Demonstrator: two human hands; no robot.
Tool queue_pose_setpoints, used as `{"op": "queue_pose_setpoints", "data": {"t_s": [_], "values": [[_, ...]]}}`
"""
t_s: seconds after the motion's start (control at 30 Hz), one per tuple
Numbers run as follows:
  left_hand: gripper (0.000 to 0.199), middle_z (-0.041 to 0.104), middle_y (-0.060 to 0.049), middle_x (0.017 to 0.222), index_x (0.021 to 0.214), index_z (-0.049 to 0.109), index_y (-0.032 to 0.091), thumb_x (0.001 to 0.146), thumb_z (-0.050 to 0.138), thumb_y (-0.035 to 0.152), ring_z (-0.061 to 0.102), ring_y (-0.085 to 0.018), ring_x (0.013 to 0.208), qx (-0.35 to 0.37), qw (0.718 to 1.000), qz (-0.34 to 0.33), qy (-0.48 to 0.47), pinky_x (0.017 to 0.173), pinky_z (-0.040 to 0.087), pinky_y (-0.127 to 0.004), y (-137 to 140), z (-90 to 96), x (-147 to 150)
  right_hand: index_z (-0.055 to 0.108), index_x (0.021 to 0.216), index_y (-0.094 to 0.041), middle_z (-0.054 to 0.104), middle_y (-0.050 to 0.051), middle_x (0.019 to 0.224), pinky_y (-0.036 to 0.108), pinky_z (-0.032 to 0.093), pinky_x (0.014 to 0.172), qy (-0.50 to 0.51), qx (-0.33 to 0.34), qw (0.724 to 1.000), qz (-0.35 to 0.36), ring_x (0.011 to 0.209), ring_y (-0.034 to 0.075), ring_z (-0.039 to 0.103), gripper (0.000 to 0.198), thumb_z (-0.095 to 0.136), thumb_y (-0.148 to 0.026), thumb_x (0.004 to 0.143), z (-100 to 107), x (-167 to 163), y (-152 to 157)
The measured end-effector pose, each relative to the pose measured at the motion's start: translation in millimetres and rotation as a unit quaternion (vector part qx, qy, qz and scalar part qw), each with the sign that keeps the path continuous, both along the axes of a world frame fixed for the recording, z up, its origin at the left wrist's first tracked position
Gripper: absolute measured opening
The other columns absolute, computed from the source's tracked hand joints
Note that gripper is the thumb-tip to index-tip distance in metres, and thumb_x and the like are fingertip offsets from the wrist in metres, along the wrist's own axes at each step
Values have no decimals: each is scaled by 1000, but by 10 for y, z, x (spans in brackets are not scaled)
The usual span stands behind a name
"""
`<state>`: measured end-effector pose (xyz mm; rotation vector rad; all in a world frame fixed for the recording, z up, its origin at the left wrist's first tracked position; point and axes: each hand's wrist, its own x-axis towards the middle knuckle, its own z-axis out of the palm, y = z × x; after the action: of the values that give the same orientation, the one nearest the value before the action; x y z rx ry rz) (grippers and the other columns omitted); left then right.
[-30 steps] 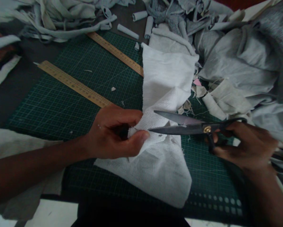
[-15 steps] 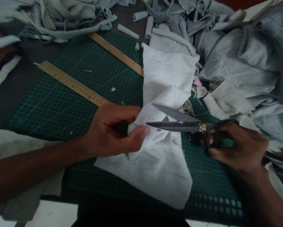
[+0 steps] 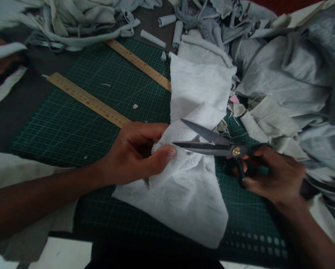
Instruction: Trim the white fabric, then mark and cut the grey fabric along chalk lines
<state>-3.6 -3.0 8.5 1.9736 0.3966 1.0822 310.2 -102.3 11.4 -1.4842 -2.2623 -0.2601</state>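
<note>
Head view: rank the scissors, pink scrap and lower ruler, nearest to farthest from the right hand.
1. Scissors: held in the right hand.
2. Pink scrap: beyond the hand, just right of the white cloth.
3. Lower ruler: off to the left, past the cloth.

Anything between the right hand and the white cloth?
Only the scissors that the right hand holds, blades open over the white cloth. Nothing else visible intervenes. The left hand pinches the cloth's edge, thumb right by the lower blade's tip; contact unclear.
</note>
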Motion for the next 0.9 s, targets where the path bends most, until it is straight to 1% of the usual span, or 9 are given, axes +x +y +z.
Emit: {"op": "queue_pose_setpoints", "data": {"t_s": [0.1,0.23,0.33,0.4,0.53,0.7,0.8,0.87,0.9], "values": [[17,56,7,64,84,63,17,101,60,15,53,-5,55,-7,1000,10,3,46,41,-10,8,-23,-7,52,87,-26,63,-6,59,25,43,46,5,2,1000,-7,44,14,60,10,61,-23,84,-14,-9,-1],[19,52,8,62,79,61,17,98,62,15,50,-6,53,5,999,42,17,46,40,-12,13,-33,-6,53,86,-25,62,-5,58,25,45,46,6,3,999,-31,44,14,60,10,62,-24,82,-41,-27,-10],[24,48,8,60,75,58,17,98,63,16,45,-5,50,8,998,54,29,45,36,-12,11,-19,1,54,84,-26,62,-6,57,24,45,44,21,-2,999,-29,43,14,61,10,63,-23,79,-54,-44,-11],[23,50,8,61,75,58,16,98,62,15,45,-5,52,6,998,54,29,45,37,-11,11,-7,7,54,84,-26,64,-6,57,23,46,43,34,-9,999,-27,43,14,61,11,63,-23,78,-58,-59,-8],[22,53,7,61,74,59,16,96,61,14,49,-6,55,-10,997,58,40,48,40,-12,21,11,21,54,83,-25,68,-6,61,22,47,43,74,-34,996,-39,42,13,60,10,61,-24,76,-71,-103,-11],[28,47,7,57,67,54,18,93,63,19,40,-6,48,-53,992,98,57,41,31,-14,-20,-5,37,56,79,-24,63,-8,58,20,44,41,130,-78,987,-51,40,10,54,13,67,-21,72,-117,-139,-39],[34,38,9,51,60,49,17,89,66,15,33,-4,43,-72,989,72,105,40,23,-16,-128,-25,65,56,80,-24,58,-9,58,20,42,41,233,-105,964,-72,42,10,51,18,71,-18,71,-131,-83,-44],[35,35,10,50,57,46,17,86,67,12,30,-3,42,-80,989,36,121,40,20,-16,-209,-29,84,56,79,-25,54,-9,57,20,39,41,287,-86,948,-107,44,10,48,19,73,-19,71,-125,5,-35],[34,35,10,50,58,47,17,85,66,11,31,-2,42,-78,990,25,118,40,21,-17,-240,-29,89,57,78,-25,53,-9,57,21,39,41,293,-69,944,-133,45,10,48,19,74,-20,70,-119,59,-28]]}}
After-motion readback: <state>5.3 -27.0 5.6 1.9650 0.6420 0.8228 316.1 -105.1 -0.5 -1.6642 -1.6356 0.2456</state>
